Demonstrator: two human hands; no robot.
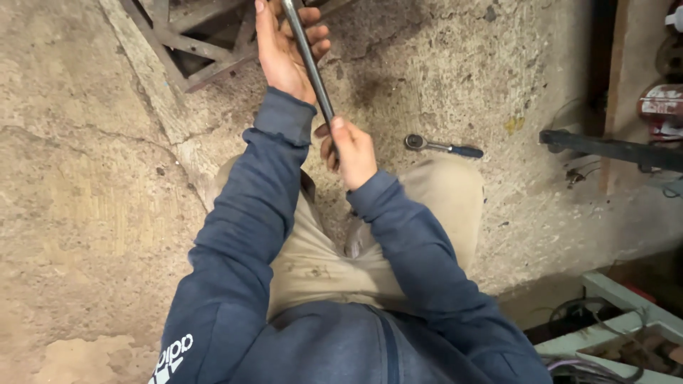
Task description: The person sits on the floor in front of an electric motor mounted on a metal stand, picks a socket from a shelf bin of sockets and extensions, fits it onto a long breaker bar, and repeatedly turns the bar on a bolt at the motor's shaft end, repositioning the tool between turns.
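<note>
Both hands hold a long metal bar (310, 60) above the concrete floor (85, 178): the left hand (281, 50) is wrapped round its upper part, the right hand (348, 153) clenched on its lower end. It looks stiff, heavy and smooth, best gripped near both ends. A ratchet wrench (441, 146) lies nearby.
</note>
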